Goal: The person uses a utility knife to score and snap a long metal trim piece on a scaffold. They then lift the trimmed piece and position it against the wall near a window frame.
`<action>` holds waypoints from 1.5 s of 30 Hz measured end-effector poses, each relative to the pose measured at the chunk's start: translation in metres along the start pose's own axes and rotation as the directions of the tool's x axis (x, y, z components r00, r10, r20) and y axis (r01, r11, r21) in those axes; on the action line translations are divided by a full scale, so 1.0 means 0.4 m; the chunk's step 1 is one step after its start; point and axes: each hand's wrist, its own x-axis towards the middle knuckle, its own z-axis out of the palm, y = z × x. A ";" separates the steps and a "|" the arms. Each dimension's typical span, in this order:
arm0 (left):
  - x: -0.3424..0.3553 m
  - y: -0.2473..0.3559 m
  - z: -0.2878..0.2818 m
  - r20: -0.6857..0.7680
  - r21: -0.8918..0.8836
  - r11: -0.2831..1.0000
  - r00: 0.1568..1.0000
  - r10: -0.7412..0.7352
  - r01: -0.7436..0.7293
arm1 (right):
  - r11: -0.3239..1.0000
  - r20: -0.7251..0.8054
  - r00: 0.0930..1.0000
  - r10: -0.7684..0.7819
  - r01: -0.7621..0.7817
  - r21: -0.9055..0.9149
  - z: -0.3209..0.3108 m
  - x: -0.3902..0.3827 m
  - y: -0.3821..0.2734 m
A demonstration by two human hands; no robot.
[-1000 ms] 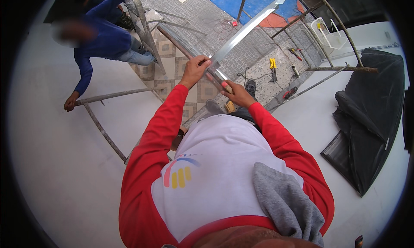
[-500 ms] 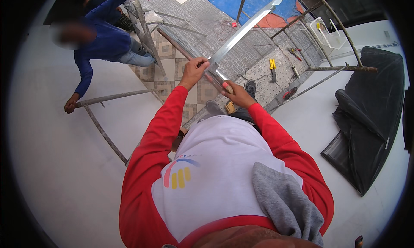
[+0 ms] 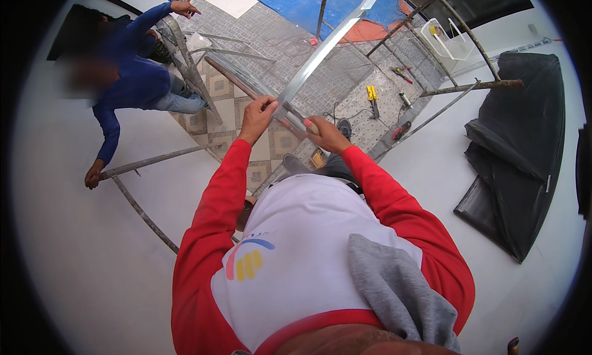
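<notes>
One metal strip (image 3: 327,49), long axis forward-right.
Left grip (image 3: 259,117) nearer, pinching its near end; right grip (image 3: 330,135) just right, around tan-handled tool (image 3: 313,128).

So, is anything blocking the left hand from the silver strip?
Nothing visible: the left hand is at the near end of the silver strip, seemingly gripping it. The right hand, holding a wooden handle, is to the right.
</notes>
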 end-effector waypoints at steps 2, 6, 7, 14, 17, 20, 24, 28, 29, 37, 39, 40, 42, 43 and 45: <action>0.000 0.000 0.000 -0.006 -0.004 1.000 1.000 0.009 -0.009 | 0.999 -0.005 1.000 0.003 -0.003 -0.049 0.020 0.004 0.018; 0.003 -0.003 -0.003 -0.012 0.009 1.000 1.000 0.006 -0.006 | 0.998 -0.013 0.999 0.029 -0.030 -0.063 0.039 0.010 0.031; 0.003 -0.004 -0.003 -0.012 0.010 1.000 1.000 0.008 -0.008 | 0.998 -0.014 0.999 0.034 -0.034 -0.056 0.041 0.009 0.031; 0.003 -0.018 0.004 -0.082 -0.016 0.997 0.994 0.069 -0.071 | 0.996 -0.105 0.994 -0.024 0.033 0.085 0.034 0.002 0.015; 0.003 -0.022 0.004 -0.069 -0.015 0.998 0.995 0.066 -0.067 | 0.993 -0.032 0.996 0.082 -0.079 0.091 0.024 0.000 0.003; 0.004 -0.014 0.007 -0.051 -0.036 0.997 0.997 0.065 -0.066 | 0.987 -0.025 0.993 0.112 -0.108 0.120 0.020 0.001 -0.006; -0.002 -0.009 -0.008 0.055 -0.022 1.000 0.998 -0.021 0.022 | 0.986 -0.014 0.987 0.158 -0.157 0.061 0.027 0.010 -0.005; -0.064 -0.074 -0.151 0.230 0.016 0.998 0.971 -0.067 0.065 | 0.973 -0.128 0.964 -0.232 0.230 -0.029 0.028 0.003 0.019; -0.104 -0.101 -0.210 0.247 0.073 0.977 0.946 -0.211 0.199 | 0.985 -0.092 0.981 -0.171 0.173 0.009 0.019 0.005 0.030; -0.488 -0.241 -0.469 0.342 0.170 0.690 0.615 -0.711 0.703 | 0.977 -0.086 0.996 0.034 -0.014 0.214 -0.111 0.030 0.105; -0.515 -0.261 -0.450 0.327 0.110 0.708 0.647 -0.688 0.698 | 0.986 -0.057 0.997 0.042 -0.032 0.162 -0.143 0.042 0.119; -0.507 -0.277 -0.429 0.303 0.133 0.746 0.690 -0.658 0.653 | 0.981 -0.032 0.998 0.050 -0.043 0.188 -0.155 0.047 0.124; -0.501 -0.305 -0.367 0.359 0.129 0.851 0.776 -0.518 0.509 | 0.966 0.016 0.996 0.093 -0.094 0.239 -0.179 0.056 0.133; -0.494 -0.314 -0.348 0.396 0.119 0.903 0.814 -0.425 0.413 | 0.969 0.012 0.996 0.093 -0.093 0.230 -0.193 0.061 0.137; -0.487 -0.319 -0.325 0.427 0.115 0.891 0.788 -0.443 0.439 | 0.963 0.005 0.987 0.160 -0.157 0.219 -0.224 0.061 0.146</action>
